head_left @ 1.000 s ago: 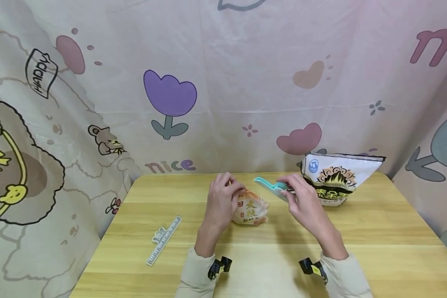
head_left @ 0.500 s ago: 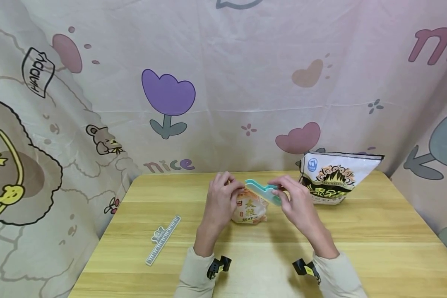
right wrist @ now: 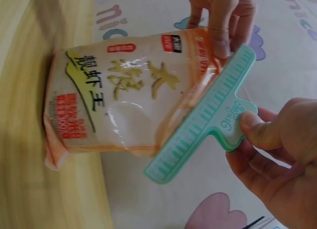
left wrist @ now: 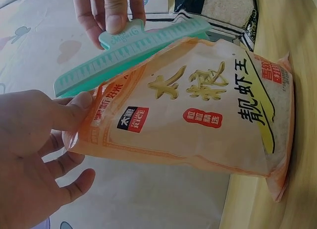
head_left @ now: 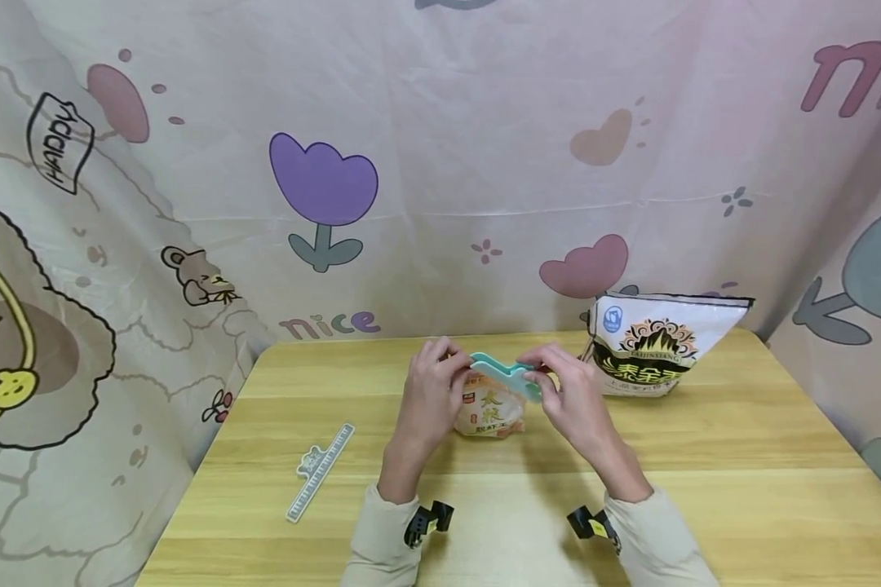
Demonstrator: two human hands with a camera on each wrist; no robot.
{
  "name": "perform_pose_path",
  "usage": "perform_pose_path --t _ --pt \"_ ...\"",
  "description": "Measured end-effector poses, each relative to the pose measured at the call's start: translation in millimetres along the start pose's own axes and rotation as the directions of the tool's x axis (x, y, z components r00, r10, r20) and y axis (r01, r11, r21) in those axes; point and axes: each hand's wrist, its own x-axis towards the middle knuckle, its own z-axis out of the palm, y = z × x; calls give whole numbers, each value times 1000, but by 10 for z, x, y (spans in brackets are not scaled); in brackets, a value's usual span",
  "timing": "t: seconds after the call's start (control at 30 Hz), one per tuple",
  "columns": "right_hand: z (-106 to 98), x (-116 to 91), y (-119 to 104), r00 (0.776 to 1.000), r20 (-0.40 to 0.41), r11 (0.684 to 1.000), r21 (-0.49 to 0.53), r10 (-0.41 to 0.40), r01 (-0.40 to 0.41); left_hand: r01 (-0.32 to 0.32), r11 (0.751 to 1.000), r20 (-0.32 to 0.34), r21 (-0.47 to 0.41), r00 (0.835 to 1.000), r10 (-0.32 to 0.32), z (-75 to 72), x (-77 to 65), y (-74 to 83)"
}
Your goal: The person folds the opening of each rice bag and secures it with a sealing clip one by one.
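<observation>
An orange and clear bag of rice stands on the wooden table, with gold and black lettering on its front. My left hand pinches its top corner between thumb and fingers. In my right hand is a mint-green bag clip, squeezed at its handle by thumb and fingers. The clip's long ruler-like bars lie slantwise along the bag's top edge, one end right by the left fingertips. In the left wrist view the bars stand slightly apart along the bag's edge.
A larger white and black bag of rice stands at the back right of the table. A grey-white clip of the same shape lies at the left. A printed curtain hangs behind the table.
My right hand has moved left with the green clip, bringing its bars from apart to the top of the small bag. My left hand keeps its pinch there.
</observation>
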Motion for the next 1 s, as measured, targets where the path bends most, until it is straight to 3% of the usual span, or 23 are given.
perform_pose_path --t 0.27,0.53,0.77,1.0 --pt "68 -7 7 999 26 998 52 33 -35 61 995 14 -80 998 -60 -44 -5 -25" --pt "91 1 -15 998 47 998 34 53 -54 93 983 54 -156 995 -86 -122 -4 -78" --pt "125 -4 -25 997 51 999 6 49 -49 89 985 65 -149 995 -80 -188 8 -53" --pt "162 -12 -36 997 62 999 -17 47 -46 72 991 25 -117 997 -70 -152 17 -40"
